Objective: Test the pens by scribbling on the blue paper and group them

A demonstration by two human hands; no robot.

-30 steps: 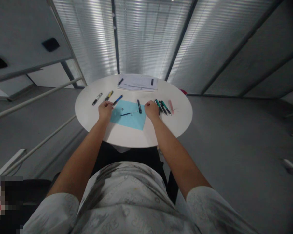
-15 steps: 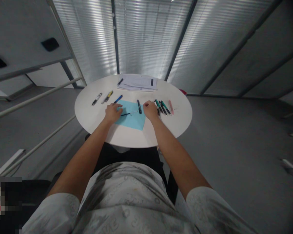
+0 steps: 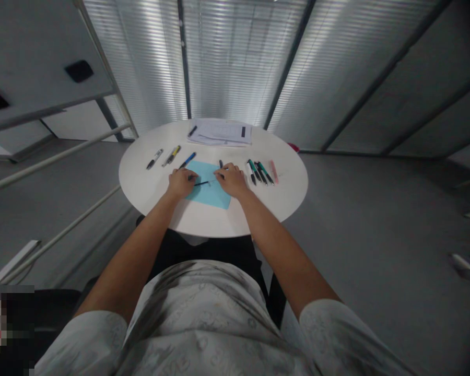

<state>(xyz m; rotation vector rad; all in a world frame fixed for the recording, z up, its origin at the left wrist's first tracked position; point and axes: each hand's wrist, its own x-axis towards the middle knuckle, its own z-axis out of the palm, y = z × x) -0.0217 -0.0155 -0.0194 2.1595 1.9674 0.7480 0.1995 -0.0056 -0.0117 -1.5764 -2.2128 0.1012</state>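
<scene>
A light-blue sheet [image 3: 208, 197] lies on the round white table, with a thin dark-tipped pen part [image 3: 201, 183] across its middle. At the sheet's left side my left hand [image 3: 179, 183] is closed, a small dark piece showing at its fingertips; its kind is too small to tell. My right hand [image 3: 233, 180] rests over the right part of the sheet, thumb and forefinger pinched together. What they hold, if anything, I cannot make out. Behind these fingers shows the top of a dark pen [image 3: 221, 163], its rest hidden. A blue pen [image 3: 188, 160] lies beyond my left hand.
Several green, white and black pens [image 3: 261, 171] lie to the right beside a pink one [image 3: 273, 171]. Yellow-and-grey pens [image 3: 172, 155] and a white-and-black pen [image 3: 155, 159] are at the left. Stacked papers [image 3: 219, 133] sit at the table's far edge.
My right hand has moved left from the sheet's right edge over the dark pen, covering most of it. The left hand's spread fingers have closed around a small dark piece.
</scene>
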